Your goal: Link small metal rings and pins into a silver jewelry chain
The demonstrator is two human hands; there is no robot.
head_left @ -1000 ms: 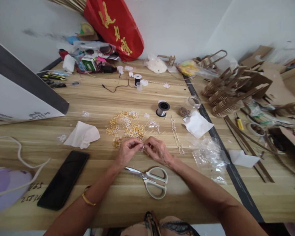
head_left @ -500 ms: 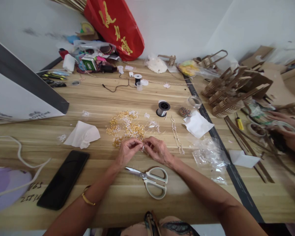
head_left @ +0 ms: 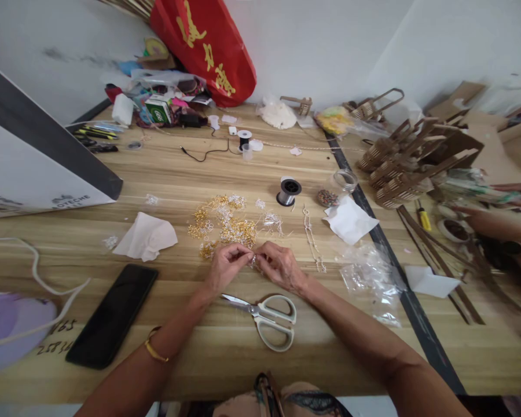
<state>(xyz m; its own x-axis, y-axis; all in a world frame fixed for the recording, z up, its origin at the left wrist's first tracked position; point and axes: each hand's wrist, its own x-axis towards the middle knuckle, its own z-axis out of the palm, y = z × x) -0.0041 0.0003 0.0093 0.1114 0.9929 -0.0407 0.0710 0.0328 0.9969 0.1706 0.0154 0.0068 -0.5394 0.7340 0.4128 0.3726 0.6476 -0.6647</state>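
My left hand (head_left: 224, 267) and my right hand (head_left: 280, 266) meet fingertip to fingertip over the wooden table (head_left: 186, 174). Both pinch a tiny silvery piece (head_left: 253, 260) held between them. Just beyond the fingers lies a heap of small gold and silver findings (head_left: 223, 225). White-handled scissors (head_left: 267, 319) lie below the hands, between my forearms. A gold bangle sits on my left wrist (head_left: 155, 351).
A black phone (head_left: 112, 315) and a crumpled tissue (head_left: 146, 238) lie at the left. A thread spool (head_left: 289, 191), a beaded chain (head_left: 311, 240) and plastic bags (head_left: 369, 272) lie to the right. Another person's hands (head_left: 499, 223) work at the far right among brown card baskets (head_left: 406, 162).
My hands keep pinching the small piece in the same spot. At the far right another person's hands have come into view and shifted upward over the card pieces.
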